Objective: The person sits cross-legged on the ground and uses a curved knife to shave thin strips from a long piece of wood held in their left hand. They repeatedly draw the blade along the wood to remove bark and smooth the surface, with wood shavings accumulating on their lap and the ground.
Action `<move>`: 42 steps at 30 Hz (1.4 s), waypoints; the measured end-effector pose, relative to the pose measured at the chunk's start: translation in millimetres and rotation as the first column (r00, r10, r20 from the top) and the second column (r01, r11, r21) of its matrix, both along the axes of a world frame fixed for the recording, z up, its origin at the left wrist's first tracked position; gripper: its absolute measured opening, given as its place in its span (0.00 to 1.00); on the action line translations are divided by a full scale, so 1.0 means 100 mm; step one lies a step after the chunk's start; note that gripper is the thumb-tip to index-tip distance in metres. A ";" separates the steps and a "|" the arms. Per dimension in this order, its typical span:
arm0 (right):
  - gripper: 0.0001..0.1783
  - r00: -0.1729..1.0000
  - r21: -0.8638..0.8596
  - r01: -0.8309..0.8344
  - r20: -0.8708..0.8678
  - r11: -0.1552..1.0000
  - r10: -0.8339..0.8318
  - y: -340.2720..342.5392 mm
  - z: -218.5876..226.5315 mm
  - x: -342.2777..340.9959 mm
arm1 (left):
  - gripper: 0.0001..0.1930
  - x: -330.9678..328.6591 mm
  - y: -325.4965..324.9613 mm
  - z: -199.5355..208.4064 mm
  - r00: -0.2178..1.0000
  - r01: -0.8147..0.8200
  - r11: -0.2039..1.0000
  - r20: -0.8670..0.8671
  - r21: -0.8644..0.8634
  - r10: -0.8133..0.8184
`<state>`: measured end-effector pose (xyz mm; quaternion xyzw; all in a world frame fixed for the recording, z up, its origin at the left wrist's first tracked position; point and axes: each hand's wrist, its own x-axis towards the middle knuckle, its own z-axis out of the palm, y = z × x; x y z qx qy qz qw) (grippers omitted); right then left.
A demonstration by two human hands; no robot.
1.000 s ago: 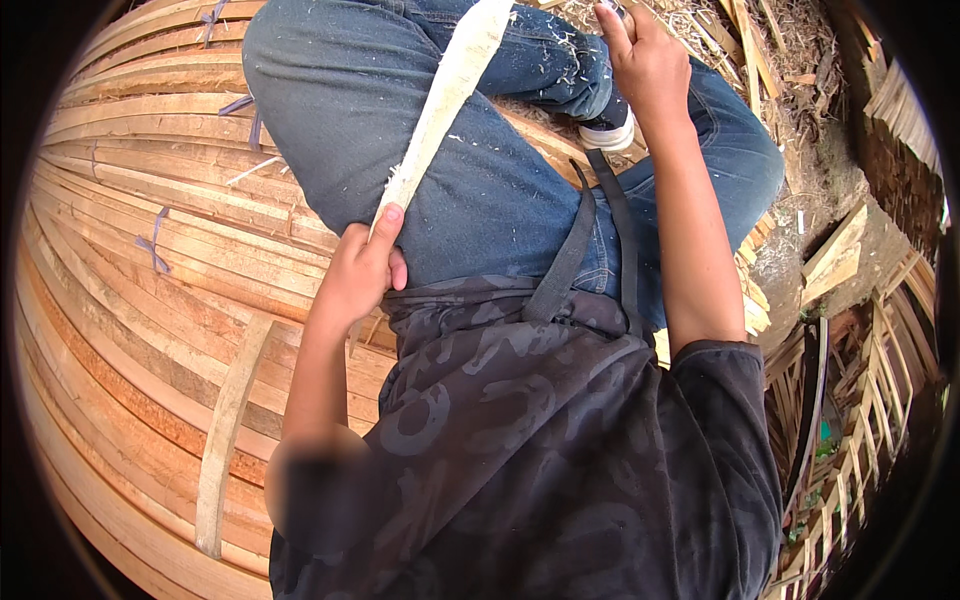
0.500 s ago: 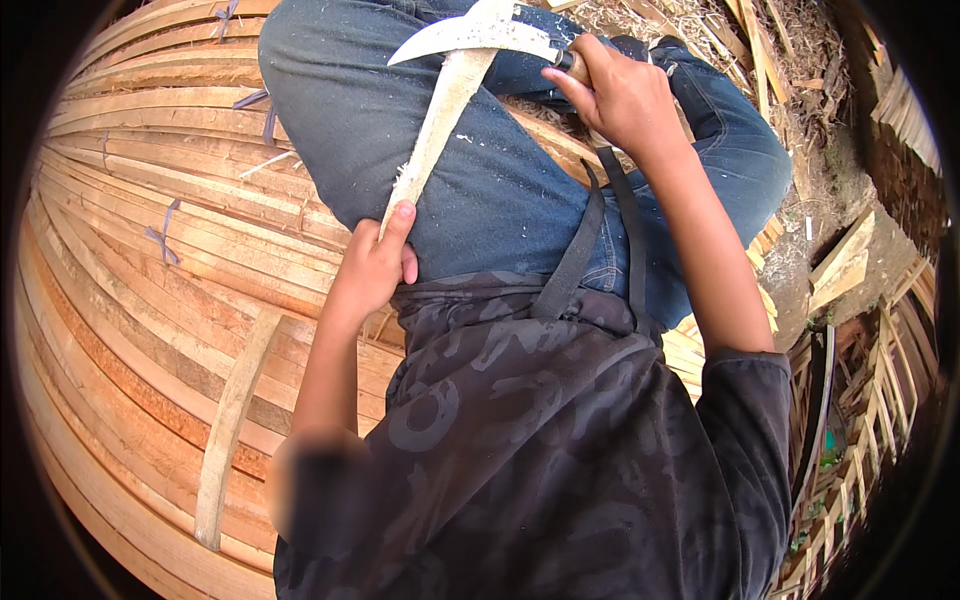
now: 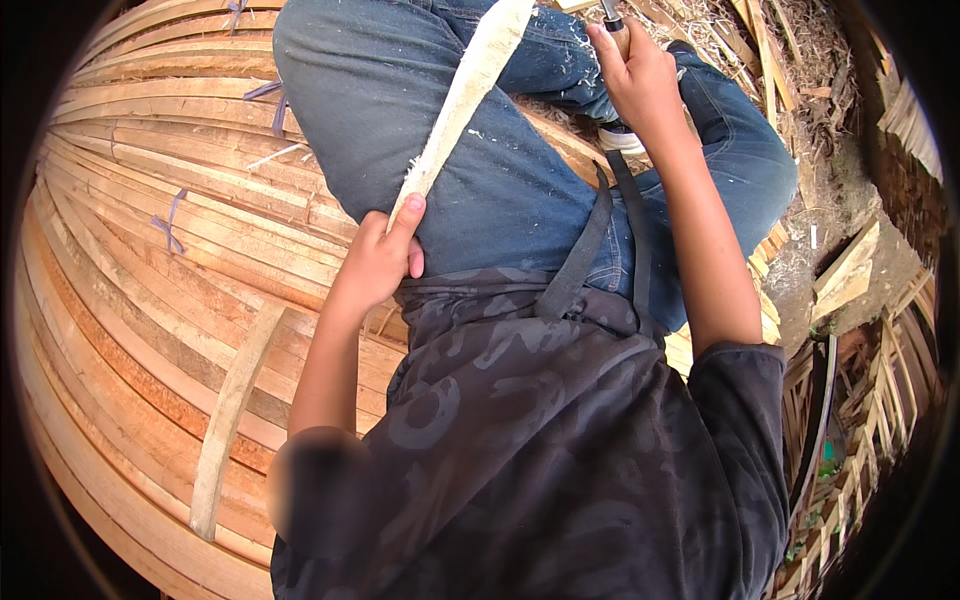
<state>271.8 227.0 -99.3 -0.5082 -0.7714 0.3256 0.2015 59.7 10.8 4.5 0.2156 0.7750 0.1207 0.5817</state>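
Observation:
My left hand [image 3: 380, 255] is closed around the narrow lower end of a pale, roughly carved wooden stick [image 3: 462, 95]. The stick slants up across my jeans-covered thigh and widens toward the top edge, where its tip is cut off. Frayed fibres stick out just above my thumb. At the upper right, my right hand [image 3: 640, 85] grips the wooden handle of a curved knife [image 3: 612, 18]. Only the handle and the base of its blade show; the rest lies beyond the top edge. Knife and stick are apart.
Long sawn wooden strips [image 3: 150, 330], some tied with purple string [image 3: 170, 225], lie to my left. A loose curved wooden piece [image 3: 235, 420] rests across them. Shavings [image 3: 700, 40] litter the ground ahead, and offcuts [image 3: 850, 270] lie to the right. Black straps [image 3: 580, 255] hang over my lap.
The curved knife has left the stick's upper part and moved up and right with my right hand, its blade passing out of view. My left hand still holds the stick, nearly unmoved.

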 end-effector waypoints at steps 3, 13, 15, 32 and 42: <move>0.17 0.928 -0.565 -0.151 -0.364 0.811 -0.080 0.04 0.11 0.11 | 0.39 -0.01 0.05 0.09 1.000 0.000 1.000 0.029 -0.026 0.000; 0.17 0.825 -0.340 0.283 -0.390 0.897 -0.409 -0.04 0.13 -0.04 | 0.38 0.00 0.04 0.08 1.000 0.022 0.999 0.019 -0.037 -0.022; 0.18 0.821 -0.516 0.203 -0.375 0.833 -0.432 -0.04 0.20 -0.02 | 0.39 -0.06 0.05 0.08 0.998 0.056 0.997 0.036 -0.059 -0.053; 0.17 0.923 -0.666 -0.348 -0.369 0.660 0.114 0.14 0.27 0.30 | 0.43 -0.16 0.00 0.07 0.990 0.138 0.988 0.051 -0.062 -0.135; 0.16 0.844 -0.802 -0.149 -0.408 0.578 -0.348 0.01 0.15 0.09 | 0.43 -0.10 -0.04 0.12 0.989 0.145 0.989 0.028 -0.034 -0.144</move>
